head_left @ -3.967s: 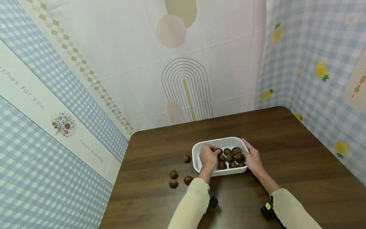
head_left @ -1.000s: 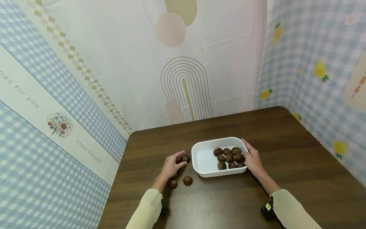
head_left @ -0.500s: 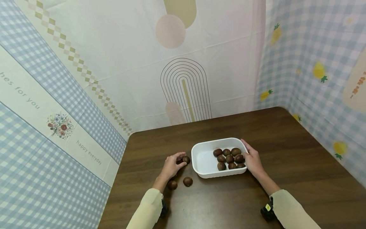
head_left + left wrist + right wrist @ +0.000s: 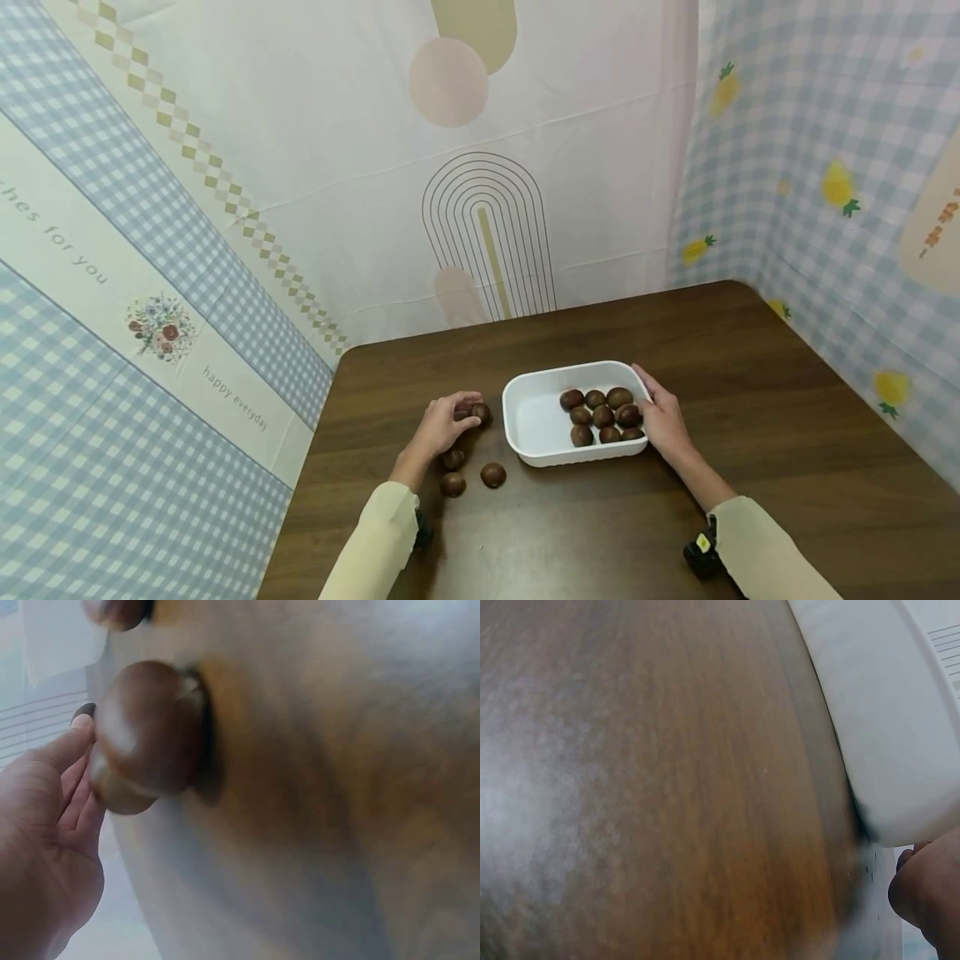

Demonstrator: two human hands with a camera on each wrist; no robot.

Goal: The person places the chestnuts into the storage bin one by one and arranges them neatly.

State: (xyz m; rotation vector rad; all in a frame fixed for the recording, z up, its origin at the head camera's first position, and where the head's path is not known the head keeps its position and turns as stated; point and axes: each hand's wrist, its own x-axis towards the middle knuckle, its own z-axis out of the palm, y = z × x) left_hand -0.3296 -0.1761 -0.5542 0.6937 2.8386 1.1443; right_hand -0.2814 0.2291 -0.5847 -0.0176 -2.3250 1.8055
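Observation:
My left hand (image 4: 444, 423) pinches a brown chestnut (image 4: 482, 413) just left of the white plastic tray (image 4: 536, 417). In the left wrist view, the thumb of the left hand (image 4: 52, 817) meets a chestnut (image 4: 85, 711), mostly hidden behind a nearer chestnut (image 4: 154, 727). My right hand (image 4: 663, 419) grips the right end of the tray, thumb at the rim. Several chestnuts (image 4: 603, 416) lie grouped in the right part of that tray. In the right wrist view, the right hand (image 4: 934, 892) shows only partly beside the tray wall (image 4: 885, 712).
On the dark wooden table (image 4: 585, 533), three loose chestnuts sit nearer the body: one by the left wrist (image 4: 453, 459), one below it (image 4: 453, 484), and a third chestnut (image 4: 492, 475) to their right. A patterned cloth (image 4: 360, 208) hangs behind the table.
My left hand left the tray's inside and went to a loose chestnut on the left. Lately it has shifted slightly left with that chestnut. The right hand stays on the tray.

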